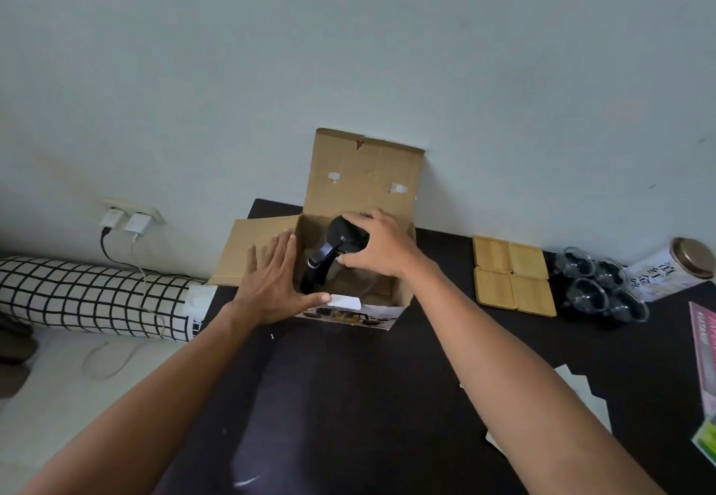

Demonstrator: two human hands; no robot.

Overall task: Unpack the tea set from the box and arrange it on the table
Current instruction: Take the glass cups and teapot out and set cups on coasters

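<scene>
The glass teapot (341, 258) sits in the box (348, 262) at the desk's (348, 397) back edge, right hand (377, 248) fingers closed on its lid, left hand (273, 281) open; it looks breakable and slippery, so hold the black handle.

A home, likely a bedroom or living room, is suggested. A plain painted wall (348, 49) is seen behind a dark bench (348, 397). To the left, a grid-patterned bolster pillow (97, 297) is laid on a pale bed or floor mat, below a wall socket (131, 215) into which white chargers are plugged. A printed tea tin (670, 270) is kept on the bench.
</scene>
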